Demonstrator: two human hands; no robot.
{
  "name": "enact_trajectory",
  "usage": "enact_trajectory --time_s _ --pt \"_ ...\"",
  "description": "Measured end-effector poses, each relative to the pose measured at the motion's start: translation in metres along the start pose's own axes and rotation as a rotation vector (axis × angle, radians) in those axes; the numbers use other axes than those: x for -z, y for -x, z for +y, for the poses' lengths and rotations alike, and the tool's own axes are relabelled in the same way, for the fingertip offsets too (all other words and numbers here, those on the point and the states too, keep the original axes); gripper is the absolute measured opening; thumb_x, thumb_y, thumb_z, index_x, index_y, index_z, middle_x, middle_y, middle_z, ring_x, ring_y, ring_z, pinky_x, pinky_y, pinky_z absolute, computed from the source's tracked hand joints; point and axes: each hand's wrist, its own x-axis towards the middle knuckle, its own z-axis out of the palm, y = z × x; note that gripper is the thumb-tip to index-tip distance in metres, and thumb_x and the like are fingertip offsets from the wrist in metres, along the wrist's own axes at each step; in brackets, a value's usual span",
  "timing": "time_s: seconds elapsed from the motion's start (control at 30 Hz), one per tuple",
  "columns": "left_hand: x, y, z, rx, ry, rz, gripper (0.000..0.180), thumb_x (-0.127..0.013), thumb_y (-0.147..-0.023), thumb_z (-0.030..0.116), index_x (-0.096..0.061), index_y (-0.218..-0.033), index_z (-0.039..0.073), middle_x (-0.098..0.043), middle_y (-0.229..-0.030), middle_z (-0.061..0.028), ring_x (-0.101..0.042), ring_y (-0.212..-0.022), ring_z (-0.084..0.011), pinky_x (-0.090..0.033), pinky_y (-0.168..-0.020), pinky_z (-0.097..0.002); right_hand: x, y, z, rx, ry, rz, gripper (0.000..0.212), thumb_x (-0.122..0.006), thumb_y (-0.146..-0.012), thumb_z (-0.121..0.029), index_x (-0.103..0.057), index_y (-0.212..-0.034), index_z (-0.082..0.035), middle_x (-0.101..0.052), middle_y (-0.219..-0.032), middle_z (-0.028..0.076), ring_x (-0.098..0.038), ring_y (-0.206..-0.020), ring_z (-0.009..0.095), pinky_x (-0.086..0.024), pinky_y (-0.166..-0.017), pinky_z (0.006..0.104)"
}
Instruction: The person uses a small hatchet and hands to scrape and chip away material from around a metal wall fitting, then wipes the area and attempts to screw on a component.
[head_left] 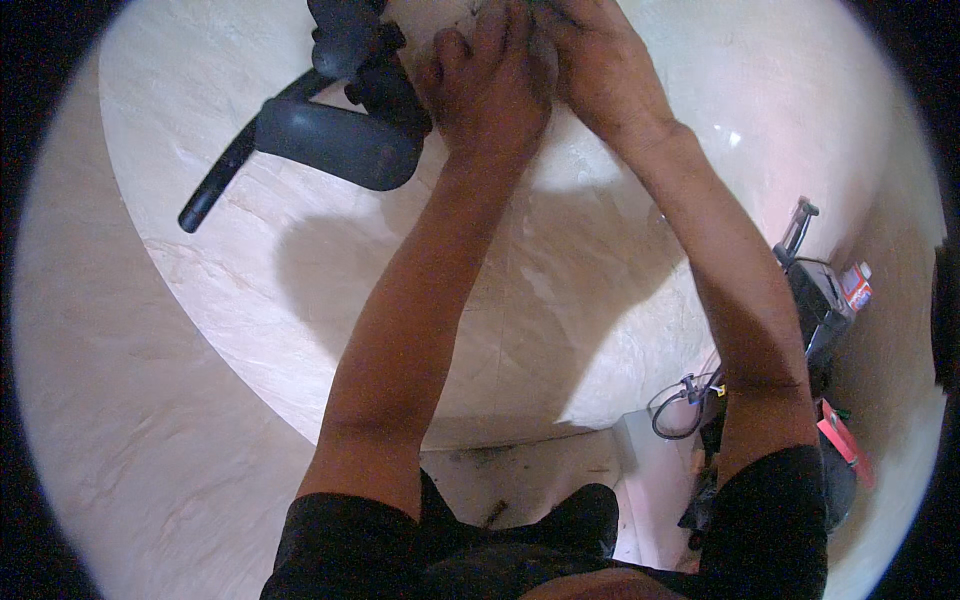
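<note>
A pale marbled surface [230,280] is spanned by both arms. The left forearm [410,290] is inclined up and slightly right, nearly straight at the elbow; the right forearm [740,260] is angled up and left from a bent elbow. A black jointed device [340,145] with a protruding rod is located at upper left, just beside the left hand [490,95]; whether contact is made cannot be told. The left fingers are curled, and the right hand [615,85] is positioned close alongside. The fingertips are obscured near the upper edge; what is pinched, if anything, cannot be determined.
</note>
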Motion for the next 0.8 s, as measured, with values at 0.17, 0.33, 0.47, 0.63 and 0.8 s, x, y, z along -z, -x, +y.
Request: enact_trajectory --time_s 0.17,0.33,0.47,0.63,0.8 --pt "-0.012 0.011 -0.012 0.022 -0.045 -0.003 0.049 -0.067 -0.083 0.018 -0.062 -0.132 0.016 -0.059 -0.126 -0.0062 -0.055 -0.108 -0.0372 -0.042 -0.092 -0.0571 -0.003 0.003 -0.002 -0.072 -0.259 0.231 0.018 -0.065 -0.088 0.000 -0.071 -0.105 0.000 -0.062 -0.105 0.011 -0.060 -0.094 0.029 -0.053 -0.083 0.0394" --pt "-0.026 -0.005 0.000 0.215 0.177 0.134 0.034 -0.061 -0.093 0.022 -0.066 -0.124 0.011 -0.059 -0.117 -0.0103 -0.056 -0.107 -0.0372 -0.041 -0.090 -0.0555 -0.029 0.013 0.016 -0.532 -0.711 0.221 0.027 -0.060 -0.093 0.002 -0.074 -0.116 -0.002 -0.067 -0.111 0.013 -0.066 -0.107 0.029 -0.051 -0.096 0.0355" --pt "-0.030 -0.016 -0.007 0.242 0.249 0.158 0.030 -0.060 -0.096 0.027 -0.070 -0.118 0.008 -0.060 -0.111 -0.0123 -0.056 -0.105 -0.0371 -0.041 -0.088 -0.0551 -0.018 -0.006 0.009 -0.495 -0.751 0.143 0.026 -0.059 -0.094 0.001 -0.072 -0.116 0.001 -0.066 -0.114 0.013 -0.066 -0.109 0.028 -0.050 -0.098 0.0336" --pt "-0.010 -0.029 0.010 0.352 0.286 0.102 0.032 -0.061 -0.095 0.031 -0.074 -0.111 0.006 -0.061 -0.105 -0.0176 -0.057 -0.100 -0.0371 -0.042 -0.089 -0.0538 0.015 -0.013 0.013 -0.421 -0.774 0.014 0.023 -0.061 -0.091 0.002 -0.071 -0.112 0.000 -0.064 -0.108 0.012 -0.064 -0.093 0.028 -0.052 -0.082 0.0360" --pt "0.004 -0.040 0.012 0.395 0.295 0.022 0.028 -0.059 -0.098 0.026 -0.073 -0.109 0.005 -0.066 -0.108 -0.0173 -0.061 -0.098 -0.0379 -0.046 -0.088 -0.0531 0.008 -0.025 0.034 -0.353 -0.995 0.059 0.019 -0.054 -0.096 0.006 -0.070 -0.106 0.005 -0.064 -0.089 0.010 -0.064 -0.071 0.020 -0.051 -0.058 0.0319"
